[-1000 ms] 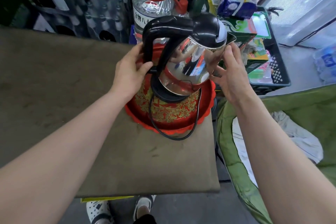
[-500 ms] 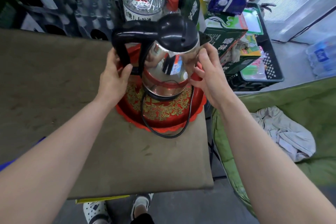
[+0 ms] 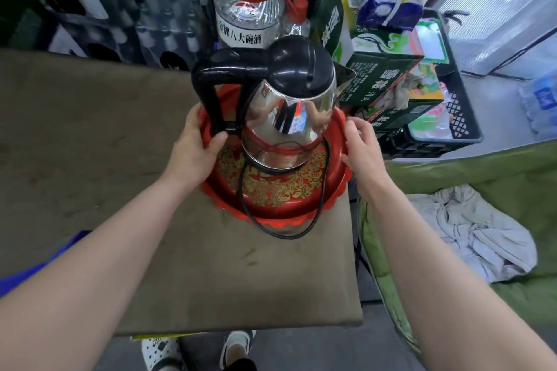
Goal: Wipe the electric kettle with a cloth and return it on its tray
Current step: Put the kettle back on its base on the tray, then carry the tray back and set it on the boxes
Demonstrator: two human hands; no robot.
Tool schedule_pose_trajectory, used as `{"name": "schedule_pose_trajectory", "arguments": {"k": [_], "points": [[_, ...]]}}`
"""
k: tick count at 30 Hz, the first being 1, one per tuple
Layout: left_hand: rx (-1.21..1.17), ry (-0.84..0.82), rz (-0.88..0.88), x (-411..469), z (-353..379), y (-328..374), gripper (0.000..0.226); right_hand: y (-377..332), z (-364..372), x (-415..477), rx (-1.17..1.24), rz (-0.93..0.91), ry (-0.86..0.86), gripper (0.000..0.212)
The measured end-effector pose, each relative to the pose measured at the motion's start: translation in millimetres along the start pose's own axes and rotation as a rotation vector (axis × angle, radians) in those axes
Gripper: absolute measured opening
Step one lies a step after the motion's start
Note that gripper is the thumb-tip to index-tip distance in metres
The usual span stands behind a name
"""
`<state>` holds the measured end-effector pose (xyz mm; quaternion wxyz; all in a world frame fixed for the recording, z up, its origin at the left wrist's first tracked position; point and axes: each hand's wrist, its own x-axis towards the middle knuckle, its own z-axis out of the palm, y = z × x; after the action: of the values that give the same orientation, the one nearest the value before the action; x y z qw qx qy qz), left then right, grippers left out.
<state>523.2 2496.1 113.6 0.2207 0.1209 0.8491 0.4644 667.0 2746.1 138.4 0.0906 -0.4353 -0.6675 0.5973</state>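
The steel electric kettle (image 3: 289, 117), with a black lid and handle, stands upright on the red tray (image 3: 271, 208) with gold flowers. Its black cord (image 3: 280, 235) loops over the tray's front rim onto the table. My left hand (image 3: 193, 147) clasps the tray's left rim just below the kettle handle, thumb inside the rim. My right hand (image 3: 360, 147) hovers at the tray's right rim with fingers apart, off the kettle. A crumpled pale cloth (image 3: 482, 235) lies on the green seat to the right.
The tray sits at the right end of a brown cloth-covered table (image 3: 90, 159). Behind it stand a large clear jug with a red cap (image 3: 247, 12) and green cartons (image 3: 379, 78). A black crate (image 3: 452, 117) is at the right. My shoes (image 3: 235, 346) show below.
The kettle has come down onto the tray and stands level. My left hand slid from the handle to the tray rim. My right hand left the kettle body and dropped beside the rim.
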Motion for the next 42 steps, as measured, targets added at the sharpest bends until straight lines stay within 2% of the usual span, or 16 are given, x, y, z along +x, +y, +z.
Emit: {"name": "schedule_pose_trajectory", "arguments": {"k": [5,8,12,18,25,35,42], "points": [[0.262,0.098,-0.123,-2.7,9.3,-19.0,0.07,18.5,-10.0,30.6,-0.535,-0.076,0.148,0.052],[0.326,0.113,-0.206,3.1,10.0,-30.2,0.068,17.1,-11.6,46.5,-0.639,-0.035,0.125,0.06],[0.288,0.112,-0.229,4.9,11.3,-43.9,0.052,23.7,-8.1,55.3,-0.582,0.038,0.052,0.049],[0.056,0.111,-0.243,-2.7,-0.8,-51.4,0.059,29.8,-9.4,52.5,-0.466,0.036,0.06,0.053],[-0.229,0.133,-0.288,-41.2,-36.5,-42.3,0.064,6.7,-4.1,-0.3,-0.402,0.007,-0.013,0.045],[-0.416,0.316,-0.264,-160.1,-150.3,-22.1,0.066,-51.6,50.7,-112.3,-0.334,-0.085,-0.123,0.042],[-0.377,0.488,-0.306,-262.2,-255.7,-65.3,0.067,-80.9,136.0,-207.6,-0.343,-0.179,-0.271,0.036]]}}
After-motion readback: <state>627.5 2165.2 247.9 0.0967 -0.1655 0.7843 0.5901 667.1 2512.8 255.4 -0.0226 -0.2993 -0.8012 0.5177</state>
